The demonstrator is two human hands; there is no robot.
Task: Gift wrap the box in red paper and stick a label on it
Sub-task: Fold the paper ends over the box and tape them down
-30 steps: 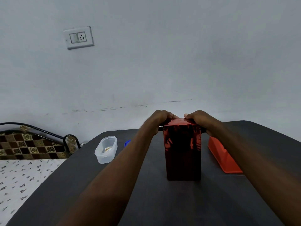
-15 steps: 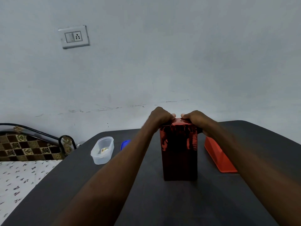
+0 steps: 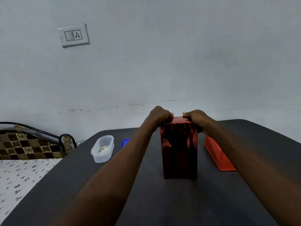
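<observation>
A tall box (image 3: 179, 149) wrapped in shiny red paper stands upright on its small end near the middle of a dark table (image 3: 162, 201), its near face turned toward the person and reflecting dark streaks. Both forearms reach forward over the table and meet at the box's top. The left hand (image 3: 160, 115) sits at the top left corner, its fingers curled down over the upper edge and onto the folded paper there, so it grips the top of the box from the left. The right hand (image 3: 196, 117) mirrors it at the top right corner, fingers bent over the edge and thumb side toward the middle, gripping the box from the right. The fingertips of the two hands lie close together over the top face, with a narrow strip of red paper showing between them; what the fingers do on the far side of the box is hidden. The box's lower part is free of both hands and rests flat on the table. To the left of the box, beyond the left forearm, a clear plastic tub (image 3: 102, 148) stands open with a small item inside, and just beside it a blue lid (image 3: 125, 142) peeks out from behind the arm. To the right, partly covered by the right forearm, lies an orange tray (image 3: 218, 156). A pale wall with a switch plate (image 3: 74, 35) rises behind the table, and a bed with a patterned sheet (image 3: 21, 176) is at the far left.
</observation>
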